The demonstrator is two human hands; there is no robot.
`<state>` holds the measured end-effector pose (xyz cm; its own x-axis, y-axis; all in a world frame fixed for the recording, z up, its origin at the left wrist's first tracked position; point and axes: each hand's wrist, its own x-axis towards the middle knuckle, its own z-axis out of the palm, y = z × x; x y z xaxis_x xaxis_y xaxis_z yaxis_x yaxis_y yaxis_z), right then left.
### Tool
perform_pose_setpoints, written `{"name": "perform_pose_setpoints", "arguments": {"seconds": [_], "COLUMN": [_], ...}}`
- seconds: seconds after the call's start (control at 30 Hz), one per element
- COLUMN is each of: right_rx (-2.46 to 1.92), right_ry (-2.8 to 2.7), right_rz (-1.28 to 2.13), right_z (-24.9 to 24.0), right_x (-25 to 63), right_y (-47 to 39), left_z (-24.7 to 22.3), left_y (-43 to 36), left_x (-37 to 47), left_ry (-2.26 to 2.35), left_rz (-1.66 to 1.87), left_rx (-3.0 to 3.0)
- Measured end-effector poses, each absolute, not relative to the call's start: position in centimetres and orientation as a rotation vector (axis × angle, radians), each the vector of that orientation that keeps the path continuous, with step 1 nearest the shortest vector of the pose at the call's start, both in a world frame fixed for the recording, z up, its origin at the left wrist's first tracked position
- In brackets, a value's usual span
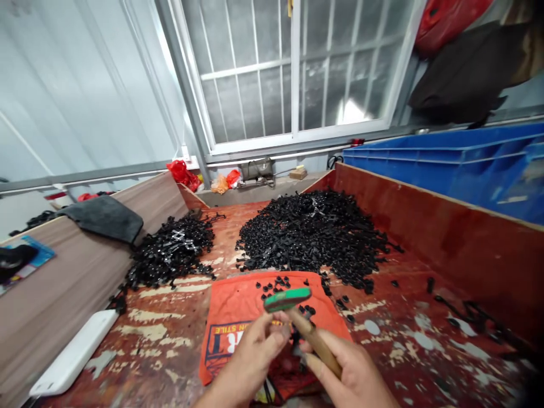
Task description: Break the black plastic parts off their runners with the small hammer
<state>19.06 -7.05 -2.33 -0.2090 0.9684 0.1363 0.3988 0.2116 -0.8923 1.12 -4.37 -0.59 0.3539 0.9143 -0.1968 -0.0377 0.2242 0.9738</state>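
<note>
My right hand is wrapped round the wooden handle of a hammer with a long green head, which is tilted up and to the left. Small dark pieces show by my right fingertips, too unclear to name. My left hand is closed in a pinch just below the hammer head; what lies between its fingertips is hidden. Under both hands spreads an orange printed cloth. Several small round black parts are scattered on its far half.
A large heap of black parts rises beyond the cloth, and a smaller heap lies left. Wooden boards wall the worn red tabletop. A white power bank-like box lies left; blue crates stand right.
</note>
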Motion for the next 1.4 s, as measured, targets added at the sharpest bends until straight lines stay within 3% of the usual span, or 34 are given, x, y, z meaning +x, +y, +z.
{"name": "perform_pose_setpoints", "arguments": {"seconds": [0.13, 0.23, 0.33, 0.57, 0.97, 1.4], "right_rx": [-1.170, -1.070, -1.195, -1.557, -1.477, -1.371], "right_ry": [-2.032, -1.967, -1.713, -1.595, -1.703, -1.943], "right_rz": [0.878, 1.044, 1.178, 0.987, 1.102, 0.773], "right_z": [-1.1, -0.7, -1.2, -3.2, -3.6, -2.1], "right_x": [18.1, 17.9, 19.5, 24.2, 23.5, 23.0], "right_y": [-8.0, -8.8, -9.3, -11.3, -12.1, -10.8], "left_z": [-0.8, -0.9, -1.4, -3.1, -3.0, -2.7], "left_y": [-5.1, -4.6, -3.2, -2.4, -2.9, -2.7], "left_x": [0.4, -1.6, -4.1, -4.2, -3.6, -3.1], "left_ry": [0.992, 1.052, 1.279, 1.471, 1.707, 1.795], "left_rz": [0.709, 0.763, 0.758, 0.539, 0.445, 0.251], "left_rx": [1.090, 1.161, 1.428, 1.764, 1.927, 1.971]}}
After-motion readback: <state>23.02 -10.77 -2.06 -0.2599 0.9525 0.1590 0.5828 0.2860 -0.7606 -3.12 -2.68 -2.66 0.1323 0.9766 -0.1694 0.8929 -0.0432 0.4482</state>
